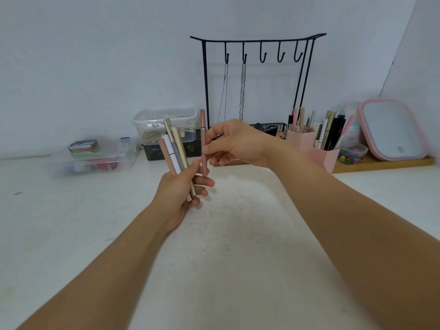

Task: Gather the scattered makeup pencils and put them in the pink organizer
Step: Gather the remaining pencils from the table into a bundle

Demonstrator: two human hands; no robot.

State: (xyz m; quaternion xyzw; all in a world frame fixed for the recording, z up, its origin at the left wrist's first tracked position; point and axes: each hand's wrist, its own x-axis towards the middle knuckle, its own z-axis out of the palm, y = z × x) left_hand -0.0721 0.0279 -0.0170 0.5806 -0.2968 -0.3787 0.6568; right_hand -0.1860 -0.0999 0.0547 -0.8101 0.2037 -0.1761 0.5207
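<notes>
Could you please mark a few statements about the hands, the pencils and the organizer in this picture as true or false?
1. The left hand grips a bundle of pencils. True.
2. The right hand holds nothing. False: it pinches a single pinkish-brown pencil, held upright.
3. The pink organizer stands empty. False: pencils and brushes already stick out of it.
4. The organizer stands right of the black jewelry stand. True.
5. Necklaces hang from every hook of the stand. False: chains hang only from the two leftmost hooks.
</notes>
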